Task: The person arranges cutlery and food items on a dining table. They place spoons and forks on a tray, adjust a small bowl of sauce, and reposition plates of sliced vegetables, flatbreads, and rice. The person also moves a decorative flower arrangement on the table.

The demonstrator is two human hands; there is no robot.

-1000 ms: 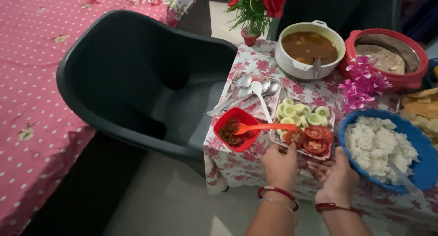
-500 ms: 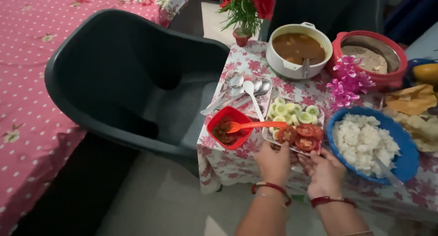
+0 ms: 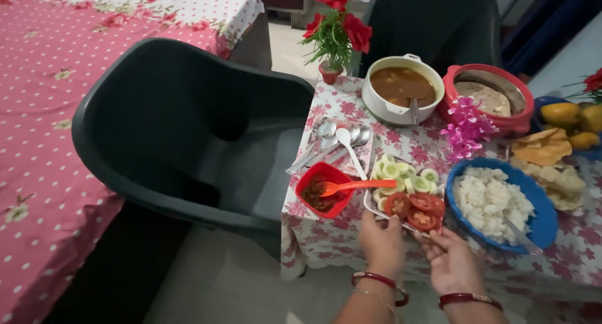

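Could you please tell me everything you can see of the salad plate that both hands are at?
The salad plate is a pale, roughly square dish lying flat near the front edge of the table, between the red bowl and the blue rice bowl. It carries cucumber slices at the far side and tomato slices at the near side. The left hand and the right hand touch its near rim. An orange spoon reaches its left edge.
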